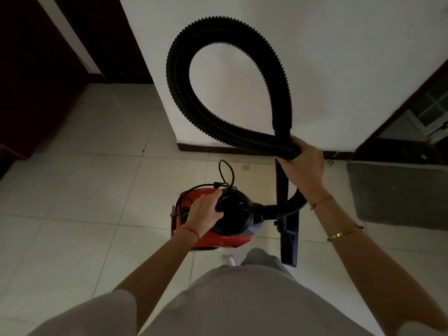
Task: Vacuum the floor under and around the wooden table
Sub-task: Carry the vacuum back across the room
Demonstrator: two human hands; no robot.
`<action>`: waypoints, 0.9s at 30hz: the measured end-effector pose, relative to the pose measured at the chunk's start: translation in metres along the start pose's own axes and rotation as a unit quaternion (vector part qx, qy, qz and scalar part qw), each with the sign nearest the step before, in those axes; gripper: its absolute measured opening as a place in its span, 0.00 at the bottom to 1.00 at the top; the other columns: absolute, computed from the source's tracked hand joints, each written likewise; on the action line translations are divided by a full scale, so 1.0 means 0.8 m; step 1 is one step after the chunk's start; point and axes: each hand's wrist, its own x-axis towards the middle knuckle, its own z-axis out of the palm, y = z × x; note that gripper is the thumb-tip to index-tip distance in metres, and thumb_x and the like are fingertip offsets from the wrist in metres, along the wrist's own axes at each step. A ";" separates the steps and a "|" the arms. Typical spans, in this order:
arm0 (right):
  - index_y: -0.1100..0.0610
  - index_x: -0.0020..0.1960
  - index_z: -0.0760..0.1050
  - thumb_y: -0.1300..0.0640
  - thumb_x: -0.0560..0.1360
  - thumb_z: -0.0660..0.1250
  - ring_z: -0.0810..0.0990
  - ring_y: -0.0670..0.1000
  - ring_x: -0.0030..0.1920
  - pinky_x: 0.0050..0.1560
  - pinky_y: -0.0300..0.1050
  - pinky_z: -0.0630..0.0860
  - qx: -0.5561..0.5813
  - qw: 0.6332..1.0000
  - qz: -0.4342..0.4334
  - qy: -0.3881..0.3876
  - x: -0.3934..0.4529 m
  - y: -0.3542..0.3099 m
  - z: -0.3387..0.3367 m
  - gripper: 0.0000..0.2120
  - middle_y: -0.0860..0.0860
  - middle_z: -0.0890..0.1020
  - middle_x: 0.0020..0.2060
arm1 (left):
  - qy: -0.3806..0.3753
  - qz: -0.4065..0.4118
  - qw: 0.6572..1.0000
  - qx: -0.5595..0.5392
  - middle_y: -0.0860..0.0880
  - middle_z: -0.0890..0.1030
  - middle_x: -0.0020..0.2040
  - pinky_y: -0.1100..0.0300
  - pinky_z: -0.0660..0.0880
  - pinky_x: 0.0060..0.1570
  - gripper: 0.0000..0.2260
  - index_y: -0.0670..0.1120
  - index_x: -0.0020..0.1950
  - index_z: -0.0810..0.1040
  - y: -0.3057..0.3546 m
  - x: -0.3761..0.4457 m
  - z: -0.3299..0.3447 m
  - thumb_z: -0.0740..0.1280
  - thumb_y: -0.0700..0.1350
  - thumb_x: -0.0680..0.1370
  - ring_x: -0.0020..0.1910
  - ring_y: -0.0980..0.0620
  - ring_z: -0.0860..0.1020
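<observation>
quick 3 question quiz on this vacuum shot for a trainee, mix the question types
1. True or false: the left hand grips the top of the red vacuum body.
2. What does the right hand hold? A) a broom B) the black hose and wand C) nothing
3. Fill in: the grey mat lies on the tiled floor to the person's ____.

Key: 1 true; 2 B; 3 right

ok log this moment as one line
left hand: grips vacuum handle | right hand: holds looped hose | table: unseen
</observation>
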 end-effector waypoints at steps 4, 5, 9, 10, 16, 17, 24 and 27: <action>0.50 0.60 0.78 0.56 0.69 0.73 0.81 0.46 0.41 0.44 0.43 0.80 0.008 1.000 -0.016 0.023 0.068 0.001 0.036 0.19 0.49 0.85 0.42 | -0.021 0.003 1.000 -0.002 0.50 0.82 0.48 0.58 0.81 0.45 0.20 0.48 0.63 0.72 -0.024 0.081 -0.019 0.71 0.43 0.73 0.46 0.53 0.82; 0.51 0.59 0.79 0.56 0.69 0.74 0.81 0.46 0.40 0.43 0.42 0.79 0.007 0.999 -0.019 0.028 0.086 0.002 0.046 0.19 0.50 0.85 0.41 | -0.025 0.002 1.000 -0.002 0.50 0.82 0.49 0.57 0.81 0.46 0.21 0.48 0.65 0.72 -0.031 0.102 -0.022 0.71 0.43 0.73 0.47 0.52 0.82; 0.53 0.57 0.80 0.57 0.69 0.74 0.79 0.45 0.38 0.41 0.38 0.75 0.007 0.999 -0.009 0.030 0.162 0.017 0.083 0.17 0.51 0.85 0.40 | -0.045 -0.006 0.999 0.003 0.50 0.82 0.47 0.59 0.81 0.43 0.23 0.50 0.68 0.70 -0.053 0.187 -0.027 0.69 0.42 0.74 0.44 0.52 0.82; 0.53 0.57 0.80 0.57 0.69 0.74 0.79 0.45 0.38 0.41 0.37 0.74 0.006 1.000 -0.002 0.030 0.182 0.023 0.093 0.17 0.51 0.85 0.40 | -0.056 -0.009 0.998 0.001 0.50 0.82 0.45 0.59 0.81 0.42 0.22 0.50 0.67 0.71 -0.059 0.211 -0.027 0.68 0.42 0.74 0.42 0.52 0.81; 0.52 0.59 0.79 0.58 0.69 0.73 0.80 0.46 0.38 0.38 0.33 0.71 -0.013 0.998 0.053 0.009 0.301 0.056 0.144 0.19 0.51 0.85 0.41 | -0.141 -0.026 0.990 -0.014 0.50 0.80 0.44 0.61 0.81 0.39 0.18 0.46 0.63 0.70 -0.083 0.347 -0.028 0.67 0.41 0.75 0.38 0.52 0.81; 0.52 0.59 0.79 0.58 0.69 0.73 0.82 0.49 0.39 0.39 0.35 0.72 -0.019 0.998 0.060 0.003 0.320 0.062 0.152 0.19 0.52 0.85 0.41 | -0.149 -0.022 0.988 -0.015 0.50 0.80 0.45 0.61 0.81 0.40 0.19 0.47 0.65 0.69 -0.086 0.368 -0.026 0.67 0.41 0.75 0.40 0.52 0.81; 0.52 0.60 0.78 0.61 0.68 0.71 0.82 0.54 0.40 0.40 0.39 0.74 -0.058 0.992 0.108 -0.025 0.431 0.123 0.230 0.20 0.53 0.85 0.40 | -0.174 0.005 0.984 0.028 0.47 0.79 0.55 0.59 0.78 0.51 0.25 0.45 0.72 0.62 -0.126 0.505 0.012 0.66 0.44 0.77 0.51 0.50 0.80; 0.53 0.61 0.78 0.62 0.68 0.71 0.82 0.54 0.40 0.39 0.38 0.72 -0.070 0.990 0.120 -0.020 0.464 0.168 0.274 0.21 0.54 0.85 0.40 | -0.187 -0.004 0.981 0.047 0.47 0.79 0.54 0.59 0.78 0.51 0.23 0.45 0.70 0.64 -0.152 0.558 0.048 0.66 0.44 0.77 0.50 0.49 0.80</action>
